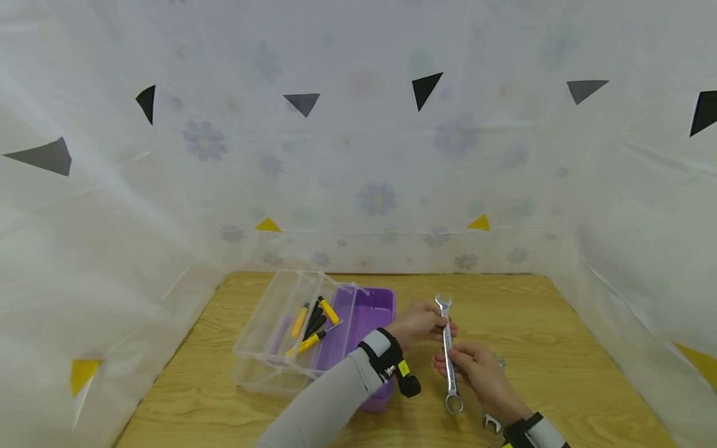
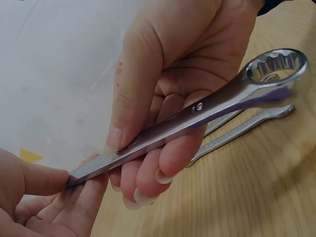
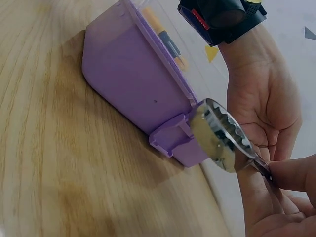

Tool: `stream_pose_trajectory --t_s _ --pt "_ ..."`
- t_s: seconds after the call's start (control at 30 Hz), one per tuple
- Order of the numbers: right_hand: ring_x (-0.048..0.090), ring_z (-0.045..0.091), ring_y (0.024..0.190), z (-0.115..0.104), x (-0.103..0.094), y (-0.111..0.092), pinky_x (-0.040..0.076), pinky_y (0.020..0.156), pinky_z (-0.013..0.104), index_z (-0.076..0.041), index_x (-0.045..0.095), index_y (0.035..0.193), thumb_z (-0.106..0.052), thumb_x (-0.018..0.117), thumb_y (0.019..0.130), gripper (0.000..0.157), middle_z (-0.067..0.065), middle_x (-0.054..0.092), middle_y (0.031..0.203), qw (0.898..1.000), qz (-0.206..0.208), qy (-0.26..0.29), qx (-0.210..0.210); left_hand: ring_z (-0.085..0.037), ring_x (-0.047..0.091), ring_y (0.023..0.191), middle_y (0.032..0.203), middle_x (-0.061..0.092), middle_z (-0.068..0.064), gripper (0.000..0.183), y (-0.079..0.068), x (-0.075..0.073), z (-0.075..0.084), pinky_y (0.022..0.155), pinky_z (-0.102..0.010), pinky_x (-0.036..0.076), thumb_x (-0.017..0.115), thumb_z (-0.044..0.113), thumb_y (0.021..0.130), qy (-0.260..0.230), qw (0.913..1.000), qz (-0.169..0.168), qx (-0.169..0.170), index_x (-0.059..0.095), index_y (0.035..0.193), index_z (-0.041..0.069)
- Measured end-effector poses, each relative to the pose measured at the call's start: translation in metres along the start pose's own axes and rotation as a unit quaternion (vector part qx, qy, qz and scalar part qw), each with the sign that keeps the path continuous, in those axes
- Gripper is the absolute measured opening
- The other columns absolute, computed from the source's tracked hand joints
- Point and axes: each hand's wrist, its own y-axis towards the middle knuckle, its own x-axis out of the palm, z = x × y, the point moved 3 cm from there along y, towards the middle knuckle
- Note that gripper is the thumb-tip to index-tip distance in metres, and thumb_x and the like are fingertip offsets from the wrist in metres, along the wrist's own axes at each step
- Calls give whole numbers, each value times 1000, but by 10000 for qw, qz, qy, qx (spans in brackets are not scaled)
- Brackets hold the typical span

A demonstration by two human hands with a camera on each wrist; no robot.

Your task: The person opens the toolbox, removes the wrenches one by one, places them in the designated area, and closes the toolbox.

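Observation:
A combination wrench is held in both hands above the table, its open end pointing away and its ring end toward the person. My left hand pinches the shaft near the open end between thumb and fingers. Lower down, my right hand grips the same shaft, thumb on top and fingers beneath. The number 19 shows on the wrench in the left wrist view, near the ring. Under the right hand, more wrenches lie on the table, partly hidden.
Left of the hands stands a purple toolbox with a clear plastic tray over its left part. Several yellow-and-black screwdrivers show at the tray. The wooden table is enclosed by pale flowered sheeting.

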Motion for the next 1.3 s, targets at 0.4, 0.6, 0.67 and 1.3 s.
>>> stream_pose_trajectory --t_s 0.4,0.6,0.67,1.3 --pt "75 17 101 17 -13 -7 61 90 32 24 47 137 -10 45 113 42 18 74 114 9992 244 -110 313 -31 77 97 98 77 -22 14 4 16 -14 88 -40 63 57 -4 102 102 9995 234 -182 67 107 -13" --pt "76 18 99 23 -19 -11 62 88 32 23 53 132 -8 46 112 38 17 74 114 9981 426 -155 406 -33 78 95 95 77 -23 15 6 25 -21 84 -38 63 59 -6 101 198 9988 399 -183 67 108 -16" --pt "76 17 97 25 -20 -13 62 86 32 21 55 129 -8 47 112 35 15 75 112 9973 524 -195 471 -33 78 94 93 77 -24 14 7 28 -25 82 -37 63 59 -7 100 202 9984 462 -244 67 108 -15" --pt "76 29 84 39 -17 -21 64 72 32 24 57 113 7 56 101 21 24 76 92 9850 1182 -1241 187 -38 77 93 92 77 -26 28 10 38 -46 85 -45 63 63 -12 97 429 9943 786 -578 56 75 4"
